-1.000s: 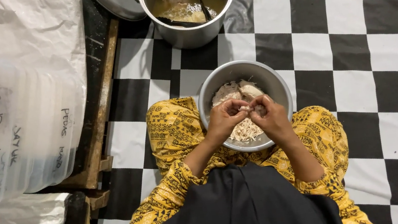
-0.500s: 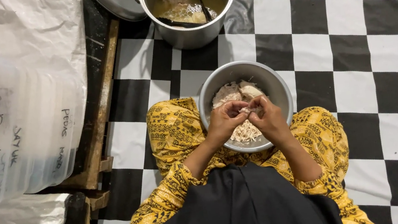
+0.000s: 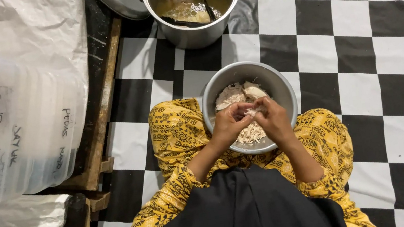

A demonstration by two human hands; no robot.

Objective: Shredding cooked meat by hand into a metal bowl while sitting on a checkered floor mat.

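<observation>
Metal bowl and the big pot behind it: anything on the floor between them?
Nothing. In the head view, only bare black-and-white checkered floor lies between the metal bowl and the big pot.

The person wears yellow black-patterned trousers (image 3: 178,131) and a black top (image 3: 240,211), forearms bare

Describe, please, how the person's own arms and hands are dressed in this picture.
Both forearms are bare. The left hand and right hand wear no gloves, and no rings or watch show. The yellow cloth with black pattern lies over the legs; a black garment covers the lap.
</observation>
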